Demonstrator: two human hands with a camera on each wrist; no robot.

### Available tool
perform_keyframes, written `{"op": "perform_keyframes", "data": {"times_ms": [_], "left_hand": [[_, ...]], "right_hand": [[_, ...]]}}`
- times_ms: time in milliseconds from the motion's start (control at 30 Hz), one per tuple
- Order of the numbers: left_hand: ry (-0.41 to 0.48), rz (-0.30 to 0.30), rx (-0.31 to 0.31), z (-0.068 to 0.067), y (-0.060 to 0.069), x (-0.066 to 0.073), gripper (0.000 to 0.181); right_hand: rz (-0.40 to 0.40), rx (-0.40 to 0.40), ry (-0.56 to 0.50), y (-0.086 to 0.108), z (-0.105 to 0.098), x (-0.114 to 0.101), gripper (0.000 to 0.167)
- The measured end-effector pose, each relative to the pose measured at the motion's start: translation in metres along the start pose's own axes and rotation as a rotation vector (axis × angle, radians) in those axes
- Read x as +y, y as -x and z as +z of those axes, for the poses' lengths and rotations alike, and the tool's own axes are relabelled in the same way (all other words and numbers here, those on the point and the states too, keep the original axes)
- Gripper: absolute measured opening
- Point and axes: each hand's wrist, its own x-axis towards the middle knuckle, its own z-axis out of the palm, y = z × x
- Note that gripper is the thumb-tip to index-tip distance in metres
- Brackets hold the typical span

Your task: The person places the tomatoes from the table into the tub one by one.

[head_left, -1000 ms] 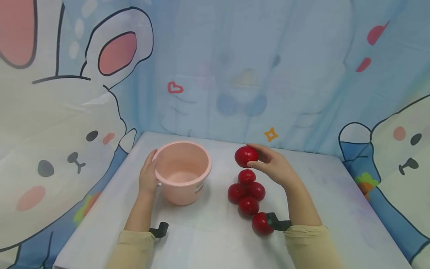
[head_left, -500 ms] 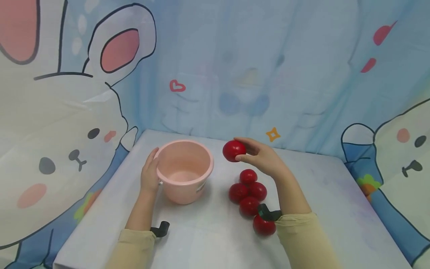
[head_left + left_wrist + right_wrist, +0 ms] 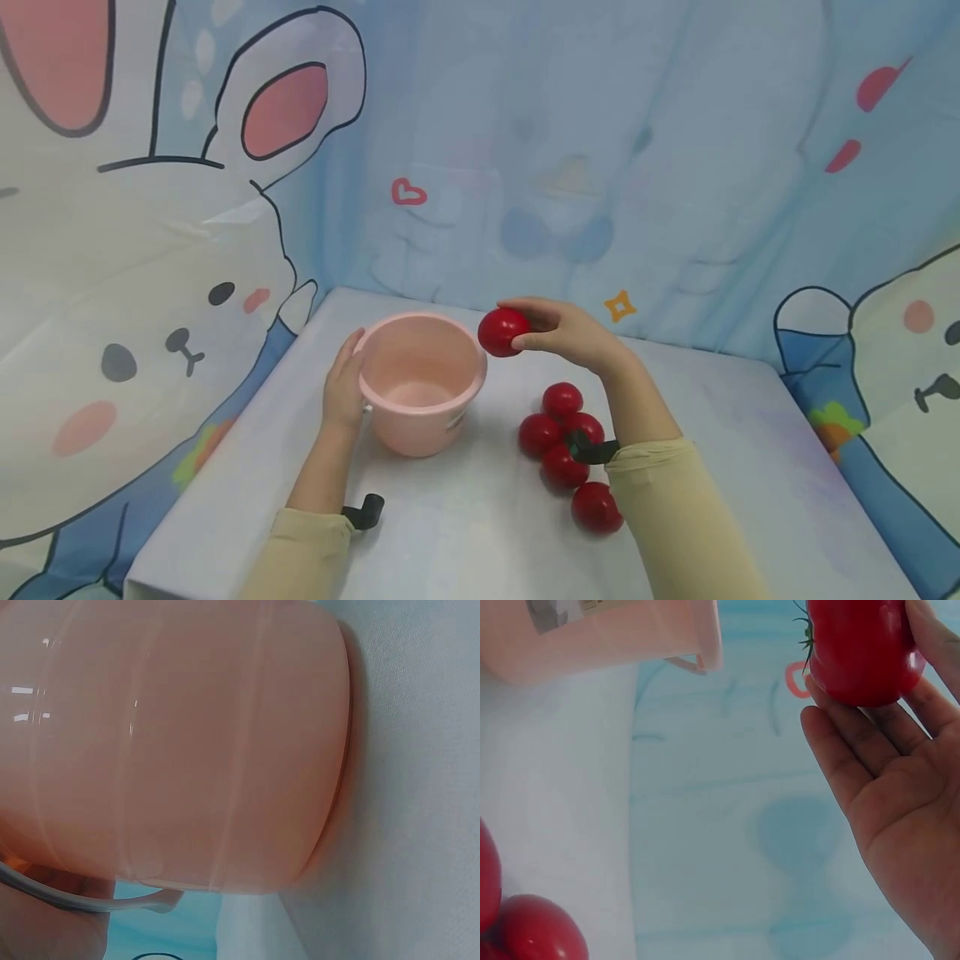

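A red tomato point(image 3: 504, 332) is held in my right hand point(image 3: 566, 333), thumb on the near side and fingers behind. Its green stem end shows on the tomato point(image 3: 866, 649) in the right wrist view. Hand and tomato hover above the table beside the right rim of a pink bucket point(image 3: 420, 425). Against the bucket's left side rests my left hand point(image 3: 342, 392), its fingers fairly straight along the outside near the rim; its thumb is hard to make out. The left wrist view is filled mostly by the bucket's wall point(image 3: 187, 742), with the handle point(image 3: 90, 901) crossing near the hand.
Several more red tomatoes point(image 3: 540, 435) lie in a cluster on the white table point(image 3: 450, 542), right of the bucket and partly under my right wrist. A blue curtain point(image 3: 465, 108) with cartoon animals hangs behind and around the table.
My right hand has carried the tomato leftward and slightly up, from above the cluster to the bucket's right rim. My left hand stays at the bucket. The head view has shifted slightly.
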Motion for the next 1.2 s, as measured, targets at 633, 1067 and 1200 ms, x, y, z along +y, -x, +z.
{"op": "perform_keyframes", "data": {"times_ms": [633, 1067, 1200], "left_hand": [[-0.013, -0.004, -0.022, -0.004, -0.005, 0.003, 0.048], [-0.001, -0.008, -0.012, 0.0, -0.003, -0.001, 0.048], [0.01, -0.013, -0.014, 0.001, -0.003, 0.001, 0.047]], "right_hand": [[-0.054, -0.224, 0.131, -0.048, 0.008, -0.03, 0.057], [-0.037, -0.399, 0.364, -0.09, 0.035, -0.056, 0.05], [-0.039, -0.455, 0.393, -0.099, 0.042, -0.061, 0.055]]}}
